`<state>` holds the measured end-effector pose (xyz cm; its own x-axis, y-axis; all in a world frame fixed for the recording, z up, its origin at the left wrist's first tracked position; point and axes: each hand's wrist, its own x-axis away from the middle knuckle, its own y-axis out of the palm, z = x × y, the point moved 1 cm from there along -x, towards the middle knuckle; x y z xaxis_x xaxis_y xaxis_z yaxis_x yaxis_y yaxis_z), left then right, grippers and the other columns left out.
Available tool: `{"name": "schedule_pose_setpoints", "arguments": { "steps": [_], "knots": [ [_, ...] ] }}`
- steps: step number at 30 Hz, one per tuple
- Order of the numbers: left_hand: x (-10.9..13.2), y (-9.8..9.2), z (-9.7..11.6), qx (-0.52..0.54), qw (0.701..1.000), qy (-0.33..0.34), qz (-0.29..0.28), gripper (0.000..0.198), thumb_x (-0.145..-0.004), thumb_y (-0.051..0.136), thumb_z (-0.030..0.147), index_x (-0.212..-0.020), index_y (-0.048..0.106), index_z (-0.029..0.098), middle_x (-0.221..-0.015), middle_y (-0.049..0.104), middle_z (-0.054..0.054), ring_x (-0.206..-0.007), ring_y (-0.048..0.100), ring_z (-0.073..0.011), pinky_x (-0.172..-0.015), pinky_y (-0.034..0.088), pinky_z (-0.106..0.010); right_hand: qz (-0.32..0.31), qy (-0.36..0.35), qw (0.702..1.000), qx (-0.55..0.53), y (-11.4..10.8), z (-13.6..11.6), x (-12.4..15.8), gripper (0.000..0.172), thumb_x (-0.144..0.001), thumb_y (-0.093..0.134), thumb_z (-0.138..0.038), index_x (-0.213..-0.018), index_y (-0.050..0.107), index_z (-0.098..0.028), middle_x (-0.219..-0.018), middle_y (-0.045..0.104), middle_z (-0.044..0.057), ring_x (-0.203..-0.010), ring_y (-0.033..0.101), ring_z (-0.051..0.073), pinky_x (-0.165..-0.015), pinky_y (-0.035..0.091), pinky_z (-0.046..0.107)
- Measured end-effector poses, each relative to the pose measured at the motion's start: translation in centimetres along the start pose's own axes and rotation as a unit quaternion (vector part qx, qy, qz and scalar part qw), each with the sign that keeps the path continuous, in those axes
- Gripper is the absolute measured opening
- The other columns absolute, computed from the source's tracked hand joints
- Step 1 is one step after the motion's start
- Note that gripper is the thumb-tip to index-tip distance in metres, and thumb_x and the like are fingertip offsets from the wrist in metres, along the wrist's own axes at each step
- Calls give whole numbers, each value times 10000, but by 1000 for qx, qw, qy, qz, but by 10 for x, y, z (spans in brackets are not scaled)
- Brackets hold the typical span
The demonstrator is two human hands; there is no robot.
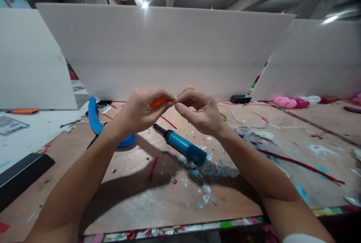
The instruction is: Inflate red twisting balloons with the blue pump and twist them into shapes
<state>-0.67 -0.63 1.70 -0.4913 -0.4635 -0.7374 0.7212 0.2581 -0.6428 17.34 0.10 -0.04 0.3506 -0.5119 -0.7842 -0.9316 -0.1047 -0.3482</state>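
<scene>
My left hand (141,109) is closed around a small orange balloon (158,103), part of it showing between thumb and fingers. My right hand (199,109) pinches the balloon's thin twisted end, close to the left fingertips. Both hands are raised above the table. Below them lies a blue hand pump (186,148) with a black nozzle, slanting across the wood. A long blue balloon (94,117) curves behind my left forearm, partly hidden by it.
Upright white panels (169,51) stand behind the wooden table (132,205). Pink balloons (286,102) lie at the back right, a long red balloon (301,164) nearer. A black box (240,99) sits by the panel; a dark object (25,175) is at left. Scraps litter the surface.
</scene>
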Motion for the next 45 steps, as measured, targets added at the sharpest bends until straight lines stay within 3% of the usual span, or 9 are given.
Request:
{"name": "schedule_pose_setpoints", "arguments": {
  "steps": [5, 13, 17, 23, 29, 33, 36, 39, 45],
  "knots": [
    [-2, 3, 9, -16, 999, -29, 14, 97, -851, 560, 216, -893, 633, 168, -782, 675, -15, -693, 597, -119, -630, 430, -223, 32, -18, 999, 4, 3, 0, 1, 137, -828, 564, -166, -696, 537, -187, -750, 469, -5, -635, 451, 96, -565, 370, 244],
    [-3, 5, 4, -17, 997, -58, 44, 105, -840, 544, 215, -861, 629, 157, -788, 674, -26, -706, 596, -128, -618, 426, -224, 56, -17, 998, -33, 3, 4, 2, 158, -830, 571, -163, -681, 525, -189, -732, 453, -14, -618, 432, 94, -551, 348, 249],
    [-1, 2, 10, 4, 999, -37, 12, 120, -860, 539, 233, -879, 635, 163, -741, 651, -3, -648, 565, -103, -588, 414, -204, 51, -26, 997, -54, 3, 4, 2, 158, -831, 576, -166, -680, 530, -185, -709, 460, -18, -601, 442, 90, -539, 358, 243],
    [1, -1, 16, 4, 1000, -18, 7, 130, -857, 561, 286, -848, 613, 167, -688, 614, 7, -600, 530, -97, -550, 400, -202, 15, -48, 996, -69, 3, -1, 3, 126, -832, 571, -162, -711, 539, -175, -729, 464, -17, -582, 435, 78, -524, 354, 231],
    [3, 3, 13, -54, 998, 23, 24, 35, -837, 566, 194, -834, 595, 175, -714, 618, -12, -623, 539, -111, -571, 403, -230, -49, -4, 997, 64, -4, -5, 0, 188, -889, 536, -302, -755, 517, -171, -650, 471, -26, -571, 427, 88, -532, 328, 228],
    [4, 8, 11, -101, 992, 65, 25, 40, -833, 561, 157, -814, 592, 170, -707, 617, -10, -647, 542, -120, -592, 398, -242, -101, -2, 963, 248, -10, -9, -1, 306, -934, 477, -397, -736, 511, -166, -610, 482, -18, -554, 399, 97, -543, 267, 247],
    [4, 8, 12, -104, 993, 53, 19, 36, -831, 576, 169, -801, 596, 173, -696, 623, -6, -628, 534, -117, -584, 392, -243, -160, -8, 933, 321, -12, -8, -1, 373, -978, 355, -415, -758, 520, -163, -663, 520, 13, -587, 413, 115, -575, 259, 264],
    [4, 4, 11, -77, 997, 10, -10, 51, -827, 602, 206, -784, 608, 180, -675, 622, 4, -594, 518, -104, -565, 382, -234, -192, -24, 944, 267, -12, -4, -1, 373, -990, 313, -380, -777, 524, -160, -692, 540, 22, -611, 437, 116, -589, 275, 260],
    [3, -3, 13, 5, 996, -59, -66, 136, -856, 595, 291, -837, 657, 171, -661, 635, 14, -580, 523, -87, -547, 385, -205, -194, -67, 965, 163, -11, 2, -3, 324, -963, 363, -297, -674, 437, -170, -583, 397, -34, -525, 340, 76, -527, 262, 226]
  ]
}}
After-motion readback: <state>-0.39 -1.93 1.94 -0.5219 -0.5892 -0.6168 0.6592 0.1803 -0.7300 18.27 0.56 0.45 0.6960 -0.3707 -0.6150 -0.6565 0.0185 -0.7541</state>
